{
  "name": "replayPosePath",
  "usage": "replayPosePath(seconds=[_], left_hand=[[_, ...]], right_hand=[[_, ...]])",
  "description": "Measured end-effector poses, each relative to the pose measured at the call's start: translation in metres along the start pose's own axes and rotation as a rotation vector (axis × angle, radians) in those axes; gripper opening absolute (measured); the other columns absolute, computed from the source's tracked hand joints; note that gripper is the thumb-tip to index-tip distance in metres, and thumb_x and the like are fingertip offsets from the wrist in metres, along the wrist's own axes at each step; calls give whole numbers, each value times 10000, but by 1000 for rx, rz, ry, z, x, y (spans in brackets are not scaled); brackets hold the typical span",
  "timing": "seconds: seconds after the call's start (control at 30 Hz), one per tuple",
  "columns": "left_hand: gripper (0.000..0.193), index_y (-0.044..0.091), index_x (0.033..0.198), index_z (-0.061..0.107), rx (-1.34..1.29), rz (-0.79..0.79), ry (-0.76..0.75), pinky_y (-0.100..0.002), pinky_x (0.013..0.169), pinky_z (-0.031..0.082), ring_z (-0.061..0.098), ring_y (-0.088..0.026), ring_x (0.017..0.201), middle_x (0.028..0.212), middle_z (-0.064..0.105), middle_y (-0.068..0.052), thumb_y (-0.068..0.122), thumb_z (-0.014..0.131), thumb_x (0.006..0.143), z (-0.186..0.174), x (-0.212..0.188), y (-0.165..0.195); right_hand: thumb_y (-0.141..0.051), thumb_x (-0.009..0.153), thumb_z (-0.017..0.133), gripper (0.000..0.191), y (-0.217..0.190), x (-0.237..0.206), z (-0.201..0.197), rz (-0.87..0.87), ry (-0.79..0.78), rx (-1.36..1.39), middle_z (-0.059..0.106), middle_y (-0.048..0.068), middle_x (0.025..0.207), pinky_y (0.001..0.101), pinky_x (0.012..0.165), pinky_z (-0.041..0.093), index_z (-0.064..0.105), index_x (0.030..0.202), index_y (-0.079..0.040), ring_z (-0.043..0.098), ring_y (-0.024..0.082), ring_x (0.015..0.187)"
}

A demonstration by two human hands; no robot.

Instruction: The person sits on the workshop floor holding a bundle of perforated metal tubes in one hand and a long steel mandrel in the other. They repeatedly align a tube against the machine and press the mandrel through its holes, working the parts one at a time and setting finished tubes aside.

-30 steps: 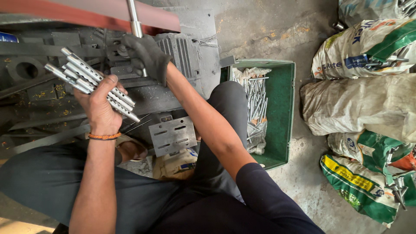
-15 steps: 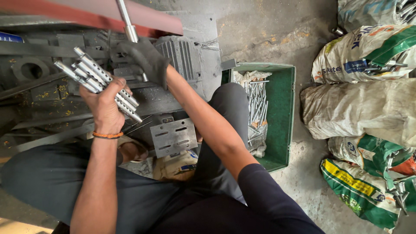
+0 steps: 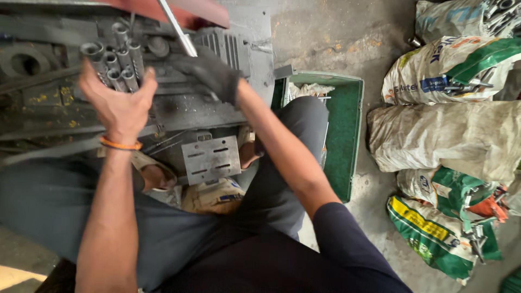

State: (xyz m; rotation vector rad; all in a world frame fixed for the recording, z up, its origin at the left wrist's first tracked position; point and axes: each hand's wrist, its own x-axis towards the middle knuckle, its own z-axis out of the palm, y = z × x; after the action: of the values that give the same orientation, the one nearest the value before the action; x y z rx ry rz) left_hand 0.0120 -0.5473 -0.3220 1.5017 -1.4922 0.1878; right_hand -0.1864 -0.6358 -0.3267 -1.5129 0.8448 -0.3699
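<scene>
I am gripping a bundle of metal tubes [image 3: 113,61] in my left hand [image 3: 116,103], fingers clamped round them, their open ends pointing up toward the camera; the bundle is sitting above the grey machine [image 3: 163,103] in front of me. An orange band [image 3: 120,145] is circling that wrist. My right hand [image 3: 210,73] is wearing a dark glove and is resting on the machine just below a slanted metal lever [image 3: 175,24]; the gloved fingers are curling down against the metal, though I cannot tell whether they are closing on anything (the glove is hiding the fingertips). A slotted metal plate [image 3: 211,158] is hanging at the machine's near edge, between my knees. To my right a green crate [image 3: 347,130] is standing on the concrete floor, touching my right knee, with metal rods inside; beyond it, well apart, woven sacks [image 3: 450,135] are lying piled.
</scene>
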Motion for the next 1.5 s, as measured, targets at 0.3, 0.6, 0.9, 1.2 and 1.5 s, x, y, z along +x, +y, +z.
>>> replayPosePath(seconds=[0.3,0.6,0.9,1.2,1.5], left_hand=[[355,-14,1020,622,-257,392,-263,-416,826,542,680,-316,939,1153,695,-123,33,808,721,-32,17,8],[382,41,993,592,-86,560,-332,-336,745,465,656,-206,867,1118,682,-39,62,742,642,-48,17,20],[288,1,1094,599,-599,-31,-116,-401,804,560,697,-249,924,1009,686,-107,25,784,874,-61,14,19],[139,45,1074,671,-1942,-1248,-90,-288,703,559,638,-122,764,971,678,-41,165,738,1050,-51,0,16],[192,45,1091,689,-1930,-1318,-126,-295,693,574,648,-135,781,909,668,-29,198,778,1014,-43,-4,17]], right_hand=[[-198,950,682,227,-45,-89,16,405,39,112,516,13,565,282,325,337,607,986,13,460,91,379],[-219,960,699,263,-52,-157,26,200,52,-266,617,26,804,293,609,511,621,1077,3,567,94,718],[-341,986,638,311,-67,-283,29,403,314,-68,519,-27,704,229,442,393,620,1159,-83,472,52,524],[-540,1039,561,484,-27,-260,98,211,134,373,470,-64,628,217,393,337,581,1085,-59,413,40,431],[-550,1084,523,525,-39,-242,95,145,141,97,596,-27,845,216,669,447,645,1055,-41,529,54,741]])
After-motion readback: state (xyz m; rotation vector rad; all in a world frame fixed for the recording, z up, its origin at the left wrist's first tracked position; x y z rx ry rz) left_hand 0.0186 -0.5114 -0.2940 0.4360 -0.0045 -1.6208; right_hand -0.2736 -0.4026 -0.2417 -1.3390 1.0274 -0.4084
